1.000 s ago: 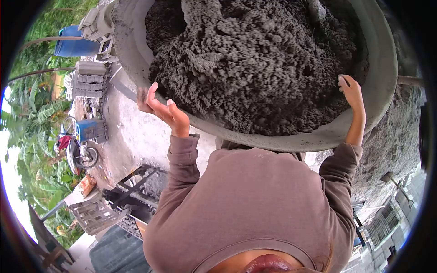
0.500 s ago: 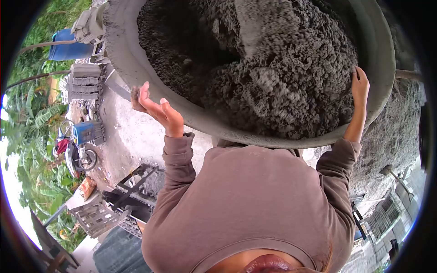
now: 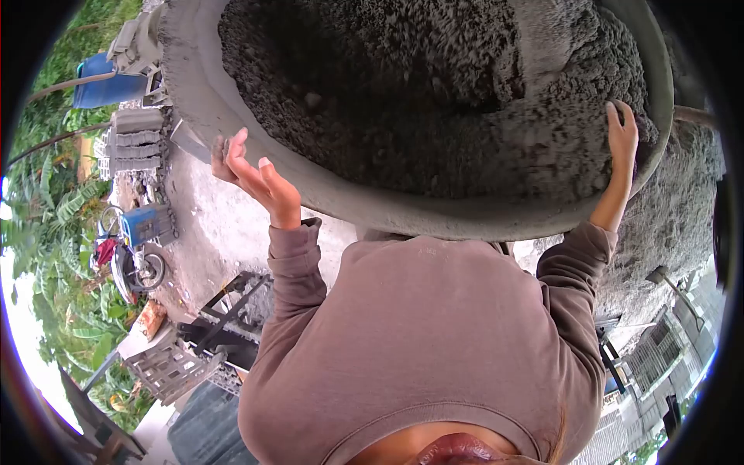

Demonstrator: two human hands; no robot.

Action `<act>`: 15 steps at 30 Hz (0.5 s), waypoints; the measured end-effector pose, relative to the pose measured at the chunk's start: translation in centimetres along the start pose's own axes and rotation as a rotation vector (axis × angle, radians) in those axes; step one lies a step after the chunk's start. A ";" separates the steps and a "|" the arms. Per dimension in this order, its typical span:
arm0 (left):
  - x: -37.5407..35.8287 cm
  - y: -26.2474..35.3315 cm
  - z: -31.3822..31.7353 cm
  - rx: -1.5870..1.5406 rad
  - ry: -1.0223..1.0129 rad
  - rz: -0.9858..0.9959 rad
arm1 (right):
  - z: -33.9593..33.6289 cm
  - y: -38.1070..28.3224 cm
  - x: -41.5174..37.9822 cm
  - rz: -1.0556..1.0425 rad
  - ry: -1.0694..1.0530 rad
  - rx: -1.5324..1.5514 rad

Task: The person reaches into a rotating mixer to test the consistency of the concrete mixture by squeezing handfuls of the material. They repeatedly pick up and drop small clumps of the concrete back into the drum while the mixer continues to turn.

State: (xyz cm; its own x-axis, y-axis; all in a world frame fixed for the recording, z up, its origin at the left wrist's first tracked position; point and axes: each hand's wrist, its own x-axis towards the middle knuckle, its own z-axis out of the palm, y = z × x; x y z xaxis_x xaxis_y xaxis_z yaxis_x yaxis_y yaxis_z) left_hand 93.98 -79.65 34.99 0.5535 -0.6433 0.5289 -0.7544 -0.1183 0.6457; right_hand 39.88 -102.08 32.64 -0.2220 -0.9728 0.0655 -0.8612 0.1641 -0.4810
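A large round mixer pan (image 3: 364, 213) coated in grey cement fills the top of the view. Inside it lies damp, crumbly grey cement mix (image 3: 434, 155), blurred by motion in places. A wide cement-coated piece (image 3: 552, 39) stands out of the mix at the upper right. My left hand (image 3: 260, 182) is raised near the pan's left rim, holding nothing, with its grey-smudged fingers apart. On the right, my right hand (image 3: 622, 138) reaches over the rim, fingers stretched out, fingertips overlapping the edge of the mix. Both wrists come out of brown sleeves.
To the left are stacked grey blocks (image 3: 136, 139), a blue barrel (image 3: 108, 81) and a motorbike (image 3: 136, 267) with a blue crate (image 3: 147, 225). A plastic crate (image 3: 167, 364) sits lower left. A grey pile (image 3: 659, 209) and a long-handled tool (image 3: 674, 291) are at the right.
The wide piece in the pan has shifted right, and the mix has swept with it, leaving a lower, darker area near me. My right hand has moved slightly right; the left keeps its pose.
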 end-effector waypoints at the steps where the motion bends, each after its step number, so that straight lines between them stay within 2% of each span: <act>1: -0.1 0.2 0.0 0.000 -0.005 -0.004 | 0.3 0.0 -0.3 -0.010 -0.069 -0.011; 3: 0.0 0.2 -0.1 -0.045 -0.031 0.004 | 1.2 -0.1 -1.2 -0.056 -0.233 -0.045; 5: 0.0 0.2 -0.1 -0.049 -0.036 0.004 | 1.8 0.6 -2.0 -0.122 -0.532 0.064; 6: -0.1 0.2 0.0 -0.052 -0.037 0.005 | 1.4 -0.9 -2.6 -0.114 -0.530 0.056; 8: -0.1 0.6 0.0 -0.060 -0.048 0.005 | 0.1 -4.0 -3.5 0.309 -1.003 -0.060; 9: -0.2 0.7 0.1 -0.060 -0.051 0.009 | 0.5 -3.1 -3.3 0.323 -0.995 -0.067; 11: -0.3 0.4 0.1 -0.062 -0.042 0.008 | 2.0 -0.6 -2.9 0.096 -0.820 -0.001; 12: -0.3 0.6 0.1 -0.060 -0.037 0.000 | 1.0 -2.2 -3.1 0.128 -0.785 -0.022; 15: -0.3 1.1 0.2 -0.060 -0.032 -0.013 | 0.7 -1.2 -2.3 0.163 -0.722 0.025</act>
State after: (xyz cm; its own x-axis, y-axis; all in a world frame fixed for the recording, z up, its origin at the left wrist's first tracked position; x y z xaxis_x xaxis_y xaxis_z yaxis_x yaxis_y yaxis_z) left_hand 92.89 -79.79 35.45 0.5512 -0.6658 0.5029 -0.7241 -0.0823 0.6847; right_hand 41.70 -100.19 32.43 0.0177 -0.8031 -0.5955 -0.8303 0.3201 -0.4563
